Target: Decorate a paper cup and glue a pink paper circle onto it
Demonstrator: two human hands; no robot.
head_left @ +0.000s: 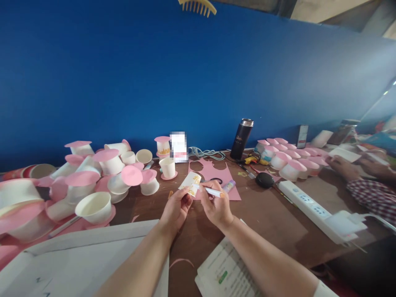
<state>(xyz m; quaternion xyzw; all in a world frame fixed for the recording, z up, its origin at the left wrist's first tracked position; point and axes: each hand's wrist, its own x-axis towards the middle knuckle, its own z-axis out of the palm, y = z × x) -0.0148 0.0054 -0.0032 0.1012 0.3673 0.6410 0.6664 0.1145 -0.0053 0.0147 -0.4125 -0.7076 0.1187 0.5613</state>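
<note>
My left hand (177, 208) pinches the lower edge of a small white paper piece (186, 180) that bears yellow-orange drawings. My right hand (216, 206) grips a white marker (214, 192) with an orange end, its tip side directed at the paper. Whether the tip touches the paper I cannot tell. Beneath and behind the hands lies a pink sheet (213, 170) with round cut-outs. On that sheet rest a glue stick (229, 185) and dark-handled scissors (219, 180), partly hidden by my right hand. Just beyond the paper stands a white paper cup (168, 167) on a pink disc.
Many paper cups with pink discs (107, 156) crowd the left; more cups (292, 167) stand right. A black thermos (242, 138), a phone (178, 146), a black mouse (265, 180) and a power strip (305, 206) are around. Another person's hands (343, 167) hold paper at far right.
</note>
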